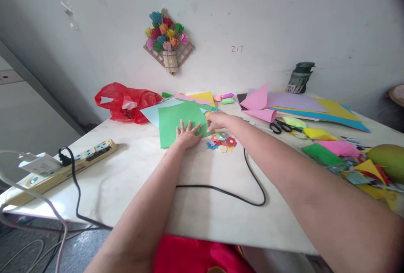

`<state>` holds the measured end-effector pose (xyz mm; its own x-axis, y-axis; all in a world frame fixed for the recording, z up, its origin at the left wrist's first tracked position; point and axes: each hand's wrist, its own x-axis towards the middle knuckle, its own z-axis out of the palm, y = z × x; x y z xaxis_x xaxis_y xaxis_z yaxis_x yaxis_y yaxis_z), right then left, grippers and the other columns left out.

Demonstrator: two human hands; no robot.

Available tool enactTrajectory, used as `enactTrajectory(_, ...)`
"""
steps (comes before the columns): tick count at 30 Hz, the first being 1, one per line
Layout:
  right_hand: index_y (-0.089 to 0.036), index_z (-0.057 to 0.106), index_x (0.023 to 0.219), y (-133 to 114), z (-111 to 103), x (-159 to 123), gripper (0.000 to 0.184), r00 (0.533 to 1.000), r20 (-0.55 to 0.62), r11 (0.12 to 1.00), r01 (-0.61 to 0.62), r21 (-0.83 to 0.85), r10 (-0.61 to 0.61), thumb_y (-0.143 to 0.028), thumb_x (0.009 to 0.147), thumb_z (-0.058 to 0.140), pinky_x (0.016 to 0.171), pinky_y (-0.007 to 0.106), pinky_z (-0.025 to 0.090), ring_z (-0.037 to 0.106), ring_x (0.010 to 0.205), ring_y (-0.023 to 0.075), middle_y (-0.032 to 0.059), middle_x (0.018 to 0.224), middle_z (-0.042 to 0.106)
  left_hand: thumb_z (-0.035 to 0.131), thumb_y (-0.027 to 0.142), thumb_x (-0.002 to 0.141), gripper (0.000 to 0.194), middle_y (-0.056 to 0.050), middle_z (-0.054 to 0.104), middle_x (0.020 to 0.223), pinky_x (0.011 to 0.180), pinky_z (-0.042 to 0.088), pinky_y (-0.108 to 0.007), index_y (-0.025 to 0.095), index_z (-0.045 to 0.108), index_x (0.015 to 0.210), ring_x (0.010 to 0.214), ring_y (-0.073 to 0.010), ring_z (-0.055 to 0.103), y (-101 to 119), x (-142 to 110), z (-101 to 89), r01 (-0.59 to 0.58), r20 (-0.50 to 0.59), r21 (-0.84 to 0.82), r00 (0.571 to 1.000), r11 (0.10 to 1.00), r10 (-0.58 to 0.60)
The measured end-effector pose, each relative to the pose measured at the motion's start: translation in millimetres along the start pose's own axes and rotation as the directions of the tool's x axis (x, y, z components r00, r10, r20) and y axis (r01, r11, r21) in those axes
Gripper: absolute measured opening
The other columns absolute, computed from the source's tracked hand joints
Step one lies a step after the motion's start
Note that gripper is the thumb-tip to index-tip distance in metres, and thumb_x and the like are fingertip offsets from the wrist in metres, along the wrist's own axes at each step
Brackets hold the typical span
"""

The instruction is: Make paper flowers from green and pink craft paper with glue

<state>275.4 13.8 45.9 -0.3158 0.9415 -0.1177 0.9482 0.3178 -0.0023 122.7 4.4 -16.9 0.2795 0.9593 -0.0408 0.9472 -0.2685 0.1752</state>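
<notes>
A sheet of green paper (172, 123) lies on the table, overlapping a light blue sheet (151, 113). My left hand (188, 137) rests flat on the green sheet's lower part with its fingers spread. At the sheet's right edge is my right hand (217, 120), its fingers bent together and pointing down; whatever they pinch, if anything, is too small to make out. Just below that hand sits a small pile of colourful paper cut-outs (222, 142). More small round pieces (207, 113) show beside its fingertips.
A red plastic bag (126, 102) and power strip (104, 148) stand left. A black cable (217, 187) loops across the table (139, 172). To the right are scissors (280, 127), coloured sheets (293, 102), paper scraps (344, 148) and a dark bottle (299, 78).
</notes>
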Motion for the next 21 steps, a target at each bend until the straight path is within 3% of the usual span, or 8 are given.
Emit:
enactTrajectory(4, -0.020, 0.064, 0.094, -13.8, 1.4, -8.3, 0.027, 0.968, -0.248, 0.990, 0.072, 0.125, -0.039, -0.021, 0.067, 0.062, 0.064, 0.020, 0.039, 0.058, 0.083, 0.0153, 0.0027, 0.092, 0.065, 0.032, 0.054, 0.079, 0.063, 0.001, 0.008, 0.146, 0.103, 0.002, -0.052, 0.034, 0.017, 0.137, 0.128, -0.0307, -0.018, -0.4, -0.7, 0.6, -0.003, -0.012, 0.002, 1.000, 1.000, 0.003)
enactTrajectory(6, -0.021, 0.066, 0.092, -21.9, 8.0, -16.3, 0.025, 0.963, -0.267, 0.990, 0.066, 0.129, -0.029, -0.018, 0.068, 0.060, 0.065, 0.020, 0.039, 0.058, 0.083, 0.0160, 0.0029, 0.091, 0.066, 0.032, 0.054, 0.079, 0.064, -0.001, 0.009, 0.146, 0.103, 0.002, -0.051, 0.032, 0.017, 0.137, 0.129, -0.0306, -0.017, -1.4, -1.6, 1.2, -0.022, -0.024, -0.007, 0.999, 1.000, 0.022)
enactTrajectory(10, -0.023, 0.068, 0.083, -30.5, 24.1, -30.8, 0.018, 0.946, -0.286, 0.983, -0.115, 0.146, 0.153, -0.023, 0.073, 0.053, 0.064, 0.025, 0.039, 0.060, 0.079, 0.0187, 0.0057, 0.087, 0.067, 0.034, 0.053, 0.079, 0.065, -0.003, 0.012, 0.146, 0.103, 0.003, -0.049, 0.029, 0.019, 0.137, 0.130, -0.0306, -0.014, -3.6, -3.9, 2.0, -0.040, -0.065, -0.052, 0.997, 0.998, 0.037)
enactTrajectory(12, -0.022, 0.068, 0.083, -30.8, 29.7, -34.6, 0.019, 0.944, -0.270, 0.979, -0.159, 0.130, 0.189, -0.021, 0.072, 0.053, 0.065, 0.027, 0.039, 0.059, 0.079, 0.0192, 0.0070, 0.086, 0.067, 0.038, 0.051, 0.078, 0.065, -0.003, 0.013, 0.146, 0.103, 0.004, -0.049, 0.029, 0.020, 0.137, 0.130, -0.0305, -0.014, -4.7, -4.8, 2.1, -0.039, -0.095, -0.088, 0.995, 0.995, 0.030)
enactTrajectory(15, -0.023, 0.070, 0.081, -30.0, 34.1, -36.8, 0.021, 0.952, -0.296, 0.997, -0.069, 0.037, 0.077, -0.015, 0.068, 0.056, 0.076, 0.031, 0.035, 0.057, 0.082, 0.0196, 0.0074, 0.084, 0.067, 0.042, 0.046, 0.078, 0.065, -0.003, 0.013, 0.145, 0.104, 0.006, -0.048, 0.028, 0.023, 0.137, 0.129, -0.0306, -0.016, -6.6, -5.0, 2.8, -0.033, -0.133, -0.144, 0.991, 0.989, 0.014)
enactTrajectory(18, -0.021, 0.070, 0.076, -30.0, 36.2, -36.5, 0.018, 0.915, -0.386, 0.992, 0.087, -0.093, -0.116, -0.014, 0.070, 0.055, 0.082, 0.035, 0.028, 0.052, 0.086, 0.0207, 0.0085, 0.083, 0.066, 0.046, 0.046, 0.077, 0.065, -0.004, 0.015, 0.145, 0.104, 0.007, -0.048, 0.028, 0.026, 0.136, 0.129, -0.0314, -0.016, -8.5, -3.9, 4.6, -0.046, -0.165, -0.173, 0.986, 0.984, 0.017)
enactTrajectory(21, -0.018, 0.070, 0.070, -30.1, 37.9, -35.0, 0.018, 0.886, -0.392, 0.963, 0.181, -0.200, -0.248, -0.013, 0.073, 0.052, 0.080, 0.036, 0.026, 0.050, 0.084, 0.0212, 0.0094, 0.078, 0.065, 0.048, 0.047, 0.075, 0.065, -0.005, 0.018, 0.144, 0.104, 0.008, -0.048, 0.026, 0.030, 0.134, 0.130, -0.0314, -0.014, -10.0, -2.5, 6.3, -0.065, -0.194, -0.185, 0.981, 0.981, 0.029)
